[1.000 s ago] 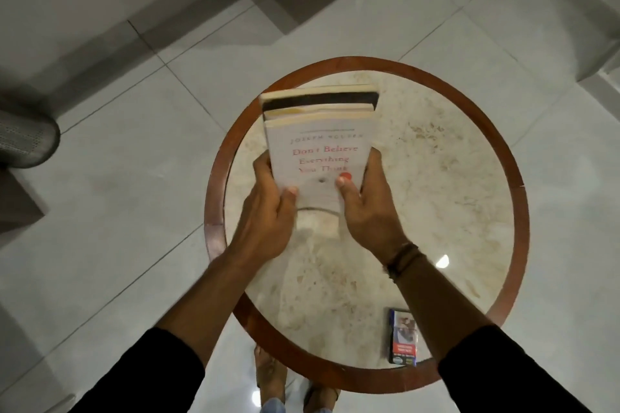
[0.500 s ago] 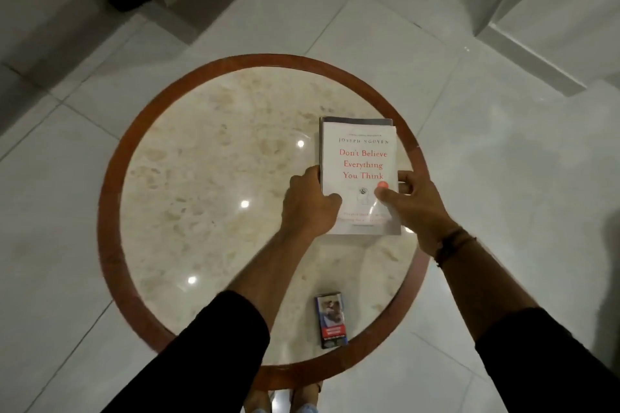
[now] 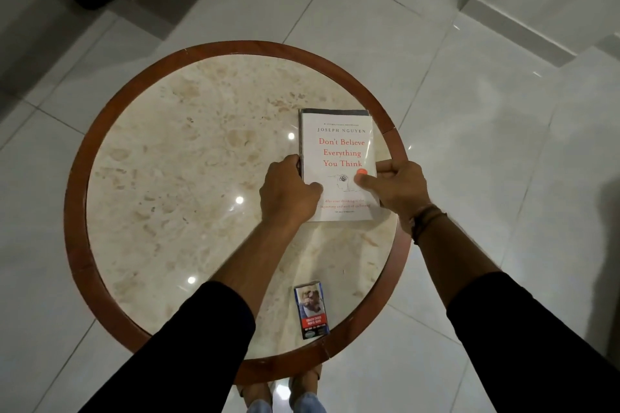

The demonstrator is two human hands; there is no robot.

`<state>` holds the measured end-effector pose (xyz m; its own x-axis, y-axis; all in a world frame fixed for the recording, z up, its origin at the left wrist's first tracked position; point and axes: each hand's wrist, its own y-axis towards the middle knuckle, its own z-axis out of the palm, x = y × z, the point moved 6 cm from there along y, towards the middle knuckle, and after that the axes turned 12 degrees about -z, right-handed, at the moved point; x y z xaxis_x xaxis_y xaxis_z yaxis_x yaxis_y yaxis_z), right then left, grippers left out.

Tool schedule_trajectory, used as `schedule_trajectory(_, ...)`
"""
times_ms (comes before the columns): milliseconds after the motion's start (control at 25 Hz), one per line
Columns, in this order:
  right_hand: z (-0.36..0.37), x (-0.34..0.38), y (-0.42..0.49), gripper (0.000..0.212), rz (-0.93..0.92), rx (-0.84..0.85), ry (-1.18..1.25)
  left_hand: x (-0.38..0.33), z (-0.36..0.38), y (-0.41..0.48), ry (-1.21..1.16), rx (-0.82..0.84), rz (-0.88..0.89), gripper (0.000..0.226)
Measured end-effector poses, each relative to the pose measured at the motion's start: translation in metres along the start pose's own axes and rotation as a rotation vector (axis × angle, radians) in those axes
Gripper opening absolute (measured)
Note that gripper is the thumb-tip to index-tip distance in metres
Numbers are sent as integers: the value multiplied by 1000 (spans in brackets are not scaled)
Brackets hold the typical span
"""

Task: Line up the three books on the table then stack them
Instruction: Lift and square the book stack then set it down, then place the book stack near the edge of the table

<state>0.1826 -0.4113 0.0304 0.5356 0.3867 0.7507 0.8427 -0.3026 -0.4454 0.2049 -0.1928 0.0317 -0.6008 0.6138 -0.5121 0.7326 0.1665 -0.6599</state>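
Observation:
A stack of books (image 3: pixel 339 141) lies flat on the right side of the round marble table (image 3: pixel 174 157), close to its wooden rim. The top book is white with red title lettering. A darker book's edge shows just beyond its far end; the rest of the stack is hidden beneath. My left hand (image 3: pixel 288 191) grips the stack's left edge, thumb on the cover. My right hand (image 3: pixel 396 188) grips the right edge, thumb pressing the cover near an orange dot.
A small blue and red cigarette pack (image 3: pixel 311 310) lies near the table's front edge. The table's brown wooden rim (image 3: pixel 75 178) circles the marble. White floor tiles surround it, with a raised step (image 3: pixel 523 23) at the upper right. Feet show below the table.
The stack was held raised and tilted over the table a second ago; now it lies flat on the right side, both hands still on it. The view shifted left.

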Motion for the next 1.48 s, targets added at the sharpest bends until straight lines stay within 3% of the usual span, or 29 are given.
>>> schedule_trajectory(120,0,-6,4,29,44,-26,-16,1,3,2,6,-33,-11,41)
schedule_trajectory(280,-2,-10,-15,55,12,-111,87,17,-6,-3,-107,-22,-40,66)
schedule_trajectory(360,-6,-12,-40,51,-53,-226,146,39,-17,-18,-165,-59,19,62)
schedule_trajectory(480,-7,-21,-98,34,-211,-362,-31,96,-46,-47,-24,-235,179,58)
schedule_trajectory(640,48,-45,-187,24,-264,-142,-206,185,-90,-66,297,-430,298,63)
schedule_trajectory(800,89,-65,-232,45,-179,-67,-432,229,-121,-58,501,-501,232,62)
schedule_trajectory(1000,106,-75,-249,61,-157,-122,-450,257,-146,-41,539,-511,148,66)
schedule_trajectory(1280,119,-69,-244,61,-224,-149,-539,262,-142,-33,568,-502,130,68)
schedule_trajectory(1480,169,-13,-222,52,-371,-95,-375,266,-143,-33,553,-474,116,71)
